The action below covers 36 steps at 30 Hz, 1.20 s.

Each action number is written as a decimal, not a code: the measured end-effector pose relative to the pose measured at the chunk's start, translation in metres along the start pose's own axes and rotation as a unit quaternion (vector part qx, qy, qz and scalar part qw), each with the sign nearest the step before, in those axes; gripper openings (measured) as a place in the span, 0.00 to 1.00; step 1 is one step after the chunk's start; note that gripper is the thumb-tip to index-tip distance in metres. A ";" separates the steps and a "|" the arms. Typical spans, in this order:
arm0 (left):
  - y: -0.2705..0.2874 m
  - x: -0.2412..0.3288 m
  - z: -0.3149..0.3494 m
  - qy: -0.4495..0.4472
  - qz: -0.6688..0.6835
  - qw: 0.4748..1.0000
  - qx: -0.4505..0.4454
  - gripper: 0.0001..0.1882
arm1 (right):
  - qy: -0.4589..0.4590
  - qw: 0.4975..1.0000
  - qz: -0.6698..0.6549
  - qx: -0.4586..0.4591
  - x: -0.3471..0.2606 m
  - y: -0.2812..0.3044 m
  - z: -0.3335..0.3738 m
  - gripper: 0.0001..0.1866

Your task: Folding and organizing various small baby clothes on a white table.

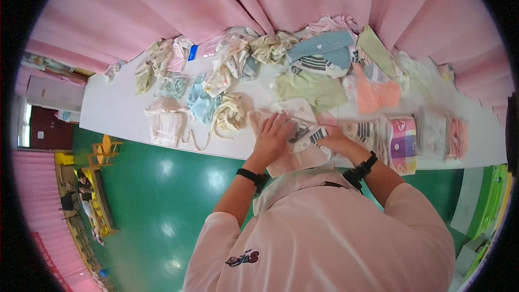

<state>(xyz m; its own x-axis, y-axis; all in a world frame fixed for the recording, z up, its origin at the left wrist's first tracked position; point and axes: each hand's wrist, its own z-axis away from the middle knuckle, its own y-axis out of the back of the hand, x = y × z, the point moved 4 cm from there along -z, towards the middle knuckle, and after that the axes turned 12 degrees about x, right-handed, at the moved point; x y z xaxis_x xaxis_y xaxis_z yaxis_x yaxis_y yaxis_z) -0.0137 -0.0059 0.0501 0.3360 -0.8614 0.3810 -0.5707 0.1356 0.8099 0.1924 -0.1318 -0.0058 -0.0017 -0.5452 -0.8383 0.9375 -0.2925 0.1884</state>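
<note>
Two hands are on one pale pink garment [296, 158], at the near edge of the white table [119, 108]. The left hand [272, 136] lies flat, fingers slightly spread; the right hand [336, 141] has fingers partly hidden, so I cannot tell their closing. Rightward is one purple-checked folded piece [403, 146]. Farther are one green garment [308, 89], one orange garment [373, 94], then pink curtains [162, 0] blocking behind.

The scene is viewed from the wearer's head, close above the near edge of the counter [119, 113], with the fisheye lens pointed steeply down. Both ends of the counter are taken in, its edges bowed; the far edge is bordered by pink curtains [135, 11], the lower middle filled by the wearer's shirt [335, 232].
</note>
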 end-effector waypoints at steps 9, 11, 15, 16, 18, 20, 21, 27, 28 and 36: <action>-0.016 -0.062 -0.049 0.177 0.048 0.982 -0.047 0.16 | -0.007 0.998 0.065 -0.025 0.003 0.005 0.003 0.32; -0.014 -0.074 -0.053 0.214 -0.002 0.977 -0.010 0.18 | 0.153 0.966 0.175 0.112 -0.017 0.007 0.006 0.32; 0.004 -0.093 -0.031 0.320 0.030 0.927 0.195 0.26 | 0.224 0.943 0.154 0.191 -0.035 0.000 -0.004 0.30; 0.004 -0.094 -0.015 0.328 0.023 0.928 0.175 0.25 | 0.206 0.945 0.168 0.192 -0.042 -0.001 -0.003 0.28; 0.008 -0.086 0.017 0.342 0.021 0.930 0.133 0.24 | 0.189 0.945 0.180 0.196 -0.042 -0.001 -0.011 0.27; 0.013 -0.070 0.052 0.406 0.031 0.911 0.063 0.22 | 0.119 0.958 0.079 0.249 -0.015 0.004 -0.028 0.21; 0.014 -0.063 0.067 0.463 0.038 0.885 0.018 0.20 | 0.120 0.959 0.079 0.245 -0.011 0.005 -0.032 0.21; 0.023 -0.035 0.091 0.468 0.063 0.880 0.057 0.16 | 0.167 0.952 0.108 0.234 -0.015 0.004 -0.033 0.13; 0.021 -0.037 0.093 0.472 0.062 0.878 0.059 0.16 | 0.195 0.943 0.118 0.244 -0.018 0.004 -0.030 0.13; 0.009 -0.050 0.112 0.446 0.063 0.892 0.050 0.13 | 0.417 0.842 0.268 0.212 -0.099 -0.025 0.031 0.09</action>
<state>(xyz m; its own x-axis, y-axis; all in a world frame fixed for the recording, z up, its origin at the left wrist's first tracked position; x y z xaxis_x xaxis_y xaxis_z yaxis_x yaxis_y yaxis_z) -0.1193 -0.0166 -0.0115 0.7015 -0.1055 0.7048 -0.6945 0.1204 0.7093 0.1584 -0.0948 0.0888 0.7933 0.0007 -0.6088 0.5162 -0.5310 0.6720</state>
